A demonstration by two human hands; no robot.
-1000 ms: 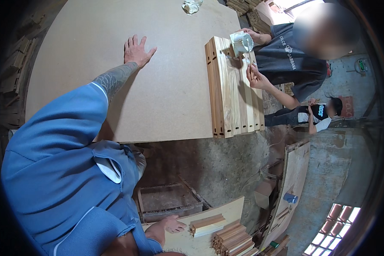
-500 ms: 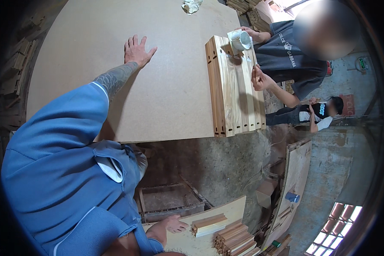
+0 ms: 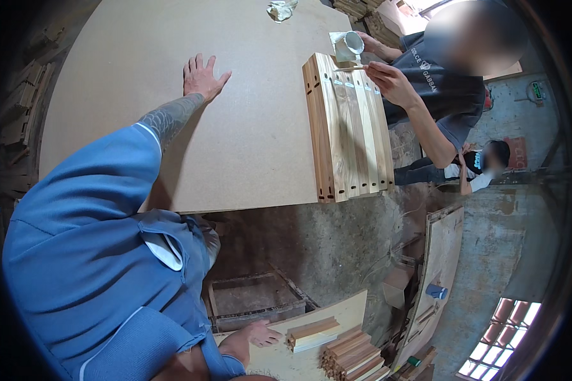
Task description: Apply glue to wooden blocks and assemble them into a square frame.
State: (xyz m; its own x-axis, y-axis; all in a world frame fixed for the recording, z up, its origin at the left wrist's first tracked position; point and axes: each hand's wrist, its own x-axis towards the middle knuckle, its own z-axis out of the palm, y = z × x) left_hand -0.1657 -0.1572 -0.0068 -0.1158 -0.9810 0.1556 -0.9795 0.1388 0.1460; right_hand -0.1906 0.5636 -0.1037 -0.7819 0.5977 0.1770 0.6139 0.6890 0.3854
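Observation:
My left hand [image 3: 201, 77] lies flat on a broad beige board [image 3: 127, 120], fingers spread and thumb out, holding nothing. My right forearm [image 3: 185, 367] runs off the lower edge, so the right hand is hidden. Across the board, a row of slotted wooden bars [image 3: 349, 133] sits at its right edge. A co-worker holds a white cup [image 3: 349, 47] in one hand. The co-worker's other hand [image 3: 391, 81] grips a thin stick [image 3: 349, 68], its tip at the bars' upper ends, where white dabs show near the slots.
A crumpled whitish wad [image 3: 281, 9] rests near the board's top edge. At the bottom, another person's hand [image 3: 260, 333] is on a second table beside stacked wood strips [image 3: 353, 357]. Another person [image 3: 480, 166] stands farther back. A blue cup [image 3: 436, 291] sits on a board at right.
The co-worker's stick hand has moved up to the bars' upper ends, and the cup has shifted slightly up and left. More white dabs are visible. My left hand has stayed in place.

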